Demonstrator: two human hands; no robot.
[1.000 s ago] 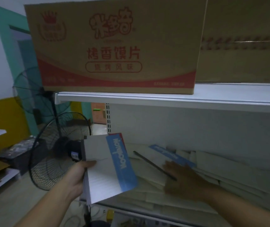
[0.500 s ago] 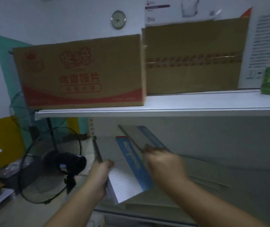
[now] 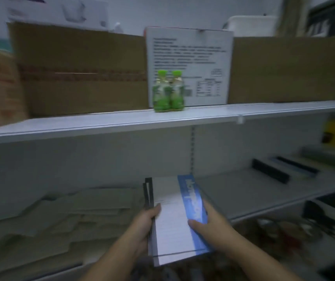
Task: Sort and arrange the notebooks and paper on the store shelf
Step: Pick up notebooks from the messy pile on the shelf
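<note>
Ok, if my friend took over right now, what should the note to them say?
Left hand grips the spine side of the white notebooks with a blue band; right hand holds their blue edge. The stack is held over the front of the grey lower shelf, not yet shelved. Loose beige paper sheets lie jumbled on its left part. Left to do: place the stack, tidy the sheets.

Two small clear bottles with green caps (image 3: 168,91) stand side by side near the front of the upper white metal shelf board (image 3: 122,122). Just behind them is a white carton printed with black text (image 3: 190,57). A brown cardboard box with red tape (image 3: 81,74) stands left of it and a plain brown cardboard box (image 3: 284,67) right.
</note>
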